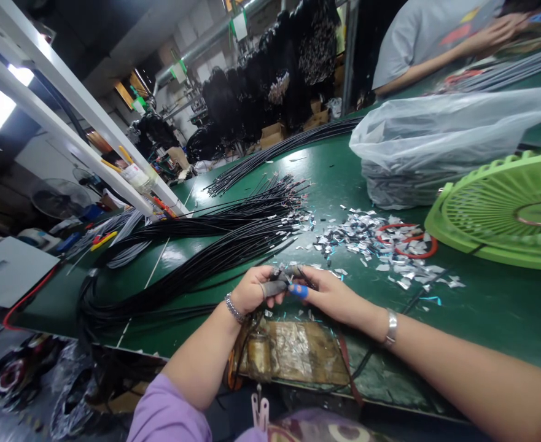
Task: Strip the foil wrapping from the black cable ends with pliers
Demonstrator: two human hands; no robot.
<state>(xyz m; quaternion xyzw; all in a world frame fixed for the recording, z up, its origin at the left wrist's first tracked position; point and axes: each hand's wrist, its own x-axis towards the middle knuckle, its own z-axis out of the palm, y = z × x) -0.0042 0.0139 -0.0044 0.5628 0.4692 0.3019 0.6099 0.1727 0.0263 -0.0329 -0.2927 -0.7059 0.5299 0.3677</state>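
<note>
My left hand and my right hand meet above the near edge of the green table, both closed. Between their fingertips is the end of a thin black cable, with small pale strands at its tip; the fingers hide most of it. Dark grey wrapping covers my left thumb, and a blue one is on my right thumb. Just beyond the hands lies a bundle of black cables, its stripped ends pointing right. Below them, a worn wooden board wrapped in clear tape sits at the table edge.
Foil scraps and a red-orange ring lie right of the cable ends. A green fan and a plastic bag of grey cables stand farther right. A co-worker sits across the green table. White posts rise left.
</note>
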